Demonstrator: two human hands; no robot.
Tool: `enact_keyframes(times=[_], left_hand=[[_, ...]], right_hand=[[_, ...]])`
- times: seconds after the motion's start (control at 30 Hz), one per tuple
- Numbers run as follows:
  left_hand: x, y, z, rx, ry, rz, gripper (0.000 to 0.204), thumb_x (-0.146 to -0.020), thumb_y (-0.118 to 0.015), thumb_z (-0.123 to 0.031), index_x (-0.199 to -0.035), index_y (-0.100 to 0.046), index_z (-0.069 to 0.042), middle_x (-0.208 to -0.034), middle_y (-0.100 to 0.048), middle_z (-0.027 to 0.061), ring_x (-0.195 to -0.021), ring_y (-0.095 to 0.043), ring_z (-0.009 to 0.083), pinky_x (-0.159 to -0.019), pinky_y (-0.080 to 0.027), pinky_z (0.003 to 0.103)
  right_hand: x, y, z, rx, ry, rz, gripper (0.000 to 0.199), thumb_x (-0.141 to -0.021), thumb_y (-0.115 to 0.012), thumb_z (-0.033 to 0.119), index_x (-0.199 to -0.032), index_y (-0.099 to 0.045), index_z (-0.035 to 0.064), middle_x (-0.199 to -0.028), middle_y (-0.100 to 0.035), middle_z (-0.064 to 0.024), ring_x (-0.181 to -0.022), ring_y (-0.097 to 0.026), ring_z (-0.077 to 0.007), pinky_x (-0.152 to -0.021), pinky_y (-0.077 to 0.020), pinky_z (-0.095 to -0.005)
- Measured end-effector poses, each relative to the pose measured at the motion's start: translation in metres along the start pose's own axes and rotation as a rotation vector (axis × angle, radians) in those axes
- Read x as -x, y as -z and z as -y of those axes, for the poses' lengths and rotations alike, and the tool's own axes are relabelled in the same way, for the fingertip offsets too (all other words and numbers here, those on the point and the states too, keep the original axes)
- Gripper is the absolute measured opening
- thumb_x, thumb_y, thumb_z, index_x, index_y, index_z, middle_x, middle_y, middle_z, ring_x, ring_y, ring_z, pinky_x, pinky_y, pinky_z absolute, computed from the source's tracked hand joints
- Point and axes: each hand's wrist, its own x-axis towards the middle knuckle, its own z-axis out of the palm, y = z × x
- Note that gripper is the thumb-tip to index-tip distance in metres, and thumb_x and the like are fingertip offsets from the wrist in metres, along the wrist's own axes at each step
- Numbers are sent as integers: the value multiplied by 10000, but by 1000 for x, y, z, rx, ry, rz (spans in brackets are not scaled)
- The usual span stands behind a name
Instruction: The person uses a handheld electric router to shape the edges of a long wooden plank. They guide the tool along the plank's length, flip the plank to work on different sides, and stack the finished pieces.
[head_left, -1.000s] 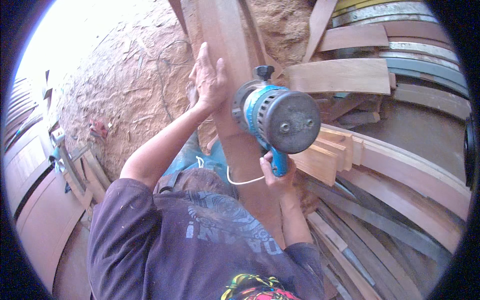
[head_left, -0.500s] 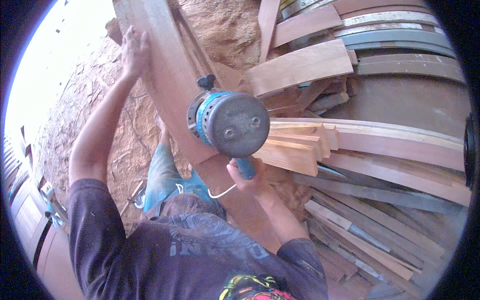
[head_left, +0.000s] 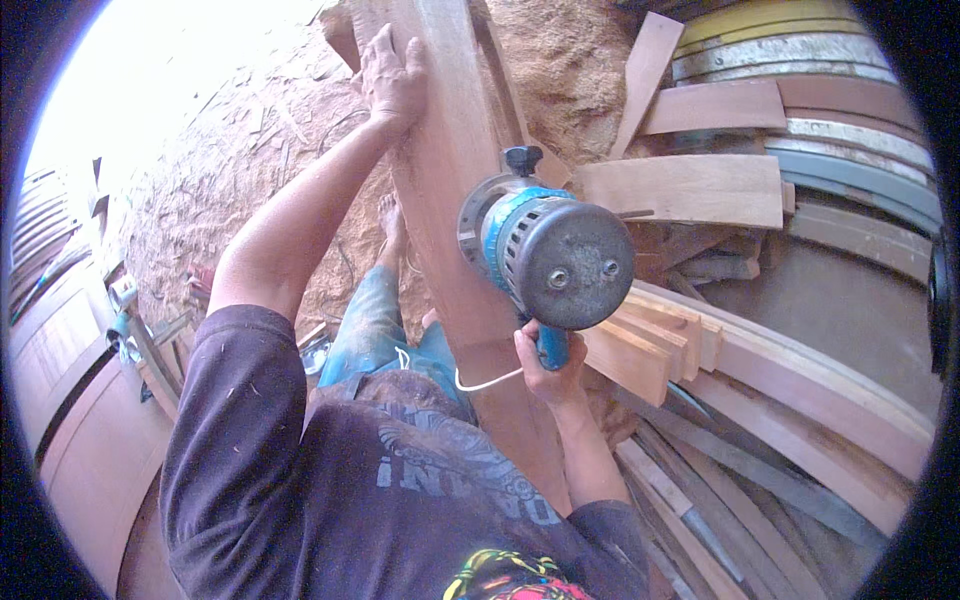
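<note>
A router (head_left: 550, 250) with a dark round motor top, a blue band and a black knob sits on a long wooden board (head_left: 440, 190). My right hand (head_left: 553, 375) is wrapped round its blue handle at the near side. From beside that hand a white cord (head_left: 480, 385) curves left across the board. Further up, my left hand (head_left: 390, 85) lies on the board's left edge, fingers stretched out and slightly apart, holding nothing. The router's base partly shows; its bit is hidden.
Light wood offcuts (head_left: 640, 345) stick out just right of the router. Long planks (head_left: 800, 390) are piled beyond them, and a wide short board (head_left: 680, 190) lies farther up. Wood shavings (head_left: 250, 170) cover the ground at left. My bare foot (head_left: 392, 222) is beside the board.
The view has swung, so board, router and both hands appear farther right. Both hands keep their places, the left flat on the board and the right on the router's handle.
</note>
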Motion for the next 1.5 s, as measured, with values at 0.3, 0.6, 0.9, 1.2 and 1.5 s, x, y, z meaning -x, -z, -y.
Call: enact_keyframes(times=[0.3, 0.6, 0.9, 1.2, 1.5], left_hand=[[5, 0, -2, 36, 61, -21, 677, -1022, -604, -457, -1543, -470, -47, -1520, -543, 198, -1485, -430, 362, -1237, -266, 532], [8, 2, -3, 67, 72, -8, 659, -1024, -623, -433, -1542, -472, -54, -1533, -527, 188, -1476, -441, 348, -1224, -283, 504], [11, 8, -10, 5, 87, 18, 654, -1022, -628, -412, -1545, -458, -59, -1538, -514, 192, -1481, -440, 347, -1216, -283, 500], [9, 3, -3, 43, 95, 34, 618, -1045, -584, -392, -1551, -450, -64, -1562, -503, 182, -1501, -424, 336, -1209, -274, 503], [10, 6, -6, 52, 108, 37, 550, -1075, -533, -340, -1550, -454, -76, -1564, -499, 186, -1512, -410, 333, -1199, -279, 491]], right_hand=[[-33, -11, -1, 43, 124, -96, 97, -887, -764, -14, -872, -683, 35, -766, -706, -42, -671, -677, -145, -623, -515, -320], [-59, -13, -1, 196, 94, 46, 218, -859, -856, 59, -978, -674, 74, -931, -749, -75, -825, -717, -244, -742, -513, -389], [-111, -22, 45, -63, 12, -21, 104, -886, -772, -14, -877, -684, 40, -763, -694, -20, -660, -640, -108, -612, -497, -294], [-143, -34, 55, -203, -45, -84, 103, -880, -770, -17, -888, -684, 39, -764, -683, -9, -673, -637, -89, -610, -484, -282], [-178, -40, 51, -130, 85, -56, 102, -891, -758, -22, -907, -684, 47, -781, -661, 25, -689, -595, -55, -628, -455, -256]])
